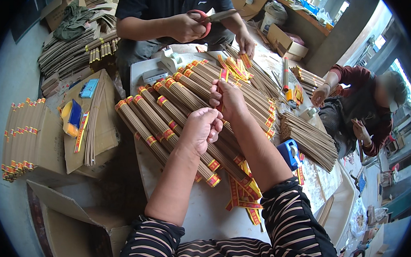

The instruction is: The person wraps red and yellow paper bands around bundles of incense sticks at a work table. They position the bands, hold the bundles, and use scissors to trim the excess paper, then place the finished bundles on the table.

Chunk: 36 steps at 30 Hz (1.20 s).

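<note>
Over the table, my right hand (229,100) is closed on a red and yellow paper label strip (224,75), whose upper end stands above the fingers. My left hand (199,130) is closed just below and left of it, fingertips pinched; what they hold is hidden. Beneath both hands lie several bundles of brown incense sticks (161,118), side by side, with red and yellow bands round them. Loose label strips (246,197) are heaped by the near ends of the bundles. A blue tape dispenser (289,154) stands right of my right forearm.
Across the table a person holds red-handled scissors (205,20) near more label strips (235,69). Another person sits at the right, beside loose incense sticks (308,139). At left are an open cardboard box (66,214), a yellow and blue tape dispenser (71,116) and stacked banded bundles (24,136).
</note>
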Available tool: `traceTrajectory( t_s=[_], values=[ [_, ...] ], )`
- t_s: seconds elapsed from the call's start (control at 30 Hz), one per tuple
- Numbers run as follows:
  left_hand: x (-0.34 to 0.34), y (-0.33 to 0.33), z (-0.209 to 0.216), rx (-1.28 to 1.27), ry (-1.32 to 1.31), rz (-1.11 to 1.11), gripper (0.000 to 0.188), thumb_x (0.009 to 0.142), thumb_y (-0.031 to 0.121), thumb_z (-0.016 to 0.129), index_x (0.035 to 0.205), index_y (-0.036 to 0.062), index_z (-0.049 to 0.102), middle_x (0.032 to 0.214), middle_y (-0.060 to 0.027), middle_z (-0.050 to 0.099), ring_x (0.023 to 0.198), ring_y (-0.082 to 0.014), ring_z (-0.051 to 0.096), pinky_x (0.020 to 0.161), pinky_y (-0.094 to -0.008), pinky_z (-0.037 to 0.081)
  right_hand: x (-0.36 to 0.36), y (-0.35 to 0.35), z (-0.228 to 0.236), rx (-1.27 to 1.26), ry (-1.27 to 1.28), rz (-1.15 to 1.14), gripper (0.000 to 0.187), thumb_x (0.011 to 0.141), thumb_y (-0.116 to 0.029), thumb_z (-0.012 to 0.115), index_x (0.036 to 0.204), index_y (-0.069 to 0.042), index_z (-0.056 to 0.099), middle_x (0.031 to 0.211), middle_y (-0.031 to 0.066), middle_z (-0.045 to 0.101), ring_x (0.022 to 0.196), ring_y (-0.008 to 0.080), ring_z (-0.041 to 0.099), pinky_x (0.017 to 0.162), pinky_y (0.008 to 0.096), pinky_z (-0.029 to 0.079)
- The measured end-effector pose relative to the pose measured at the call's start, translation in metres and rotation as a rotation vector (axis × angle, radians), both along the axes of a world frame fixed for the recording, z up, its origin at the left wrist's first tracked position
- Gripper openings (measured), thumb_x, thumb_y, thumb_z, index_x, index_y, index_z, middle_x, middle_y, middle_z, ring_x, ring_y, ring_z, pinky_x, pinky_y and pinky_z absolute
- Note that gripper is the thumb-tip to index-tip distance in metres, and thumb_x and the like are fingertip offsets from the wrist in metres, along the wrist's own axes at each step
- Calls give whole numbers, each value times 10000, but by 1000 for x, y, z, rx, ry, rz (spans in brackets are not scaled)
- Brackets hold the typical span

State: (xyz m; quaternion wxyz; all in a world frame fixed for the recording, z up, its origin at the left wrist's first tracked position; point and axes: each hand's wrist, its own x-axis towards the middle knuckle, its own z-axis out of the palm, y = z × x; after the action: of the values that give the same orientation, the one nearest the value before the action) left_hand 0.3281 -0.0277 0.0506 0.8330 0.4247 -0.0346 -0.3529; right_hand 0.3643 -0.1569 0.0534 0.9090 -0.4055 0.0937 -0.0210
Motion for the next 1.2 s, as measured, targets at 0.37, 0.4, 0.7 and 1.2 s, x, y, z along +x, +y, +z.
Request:
traceTrajectory(
  t_s=[0.37, 0.4, 0.7, 1.2],
  values=[
    [-18, 6, 29, -334, -106, 101, 233, 870, 288, 478, 800, 74, 534, 615, -23, 541, 554, -144, 573, 544, -257, 501, -84, 16, 72, -190, 11, 374, 226, 921, -199, 364, 836, -22, 474, 592, 40, 490, 398, 64, 342, 329, 183, 291],
    [-19, 9, 22, -368, -117, 46, 229, 872, 283, 474, 819, 71, 541, 614, -17, 538, 550, -142, 570, 538, -256, 498, -94, 14, 73, -196, 25, 427, 230, 920, -201, 370, 830, -21, 481, 583, 41, 490, 390, 63, 339, 323, 180, 287],
    [-60, 20, 21, -335, 70, 87, 285, 906, 261, 394, 1000, 7, 483, 982, -135, 566, 752, -192, 589, 687, -315, 514, -166, 18, 64, -290, 185, 487, 263, 918, -203, 379, 948, 34, 489, 708, 98, 585, 484, 107, 519, 427, 211, 431],
    [-182, 43, 43, -472, 63, 158, 330, 931, 271, 312, 1044, -17, 427, 1047, -210, 501, 1018, -312, 498, 902, -456, 418, -297, 22, 49, -325, 134, 273, 135, 856, -158, 523, 870, -24, 505, 731, 86, 605, 581, 116, 577, 535, 225, 481]
  ],
)
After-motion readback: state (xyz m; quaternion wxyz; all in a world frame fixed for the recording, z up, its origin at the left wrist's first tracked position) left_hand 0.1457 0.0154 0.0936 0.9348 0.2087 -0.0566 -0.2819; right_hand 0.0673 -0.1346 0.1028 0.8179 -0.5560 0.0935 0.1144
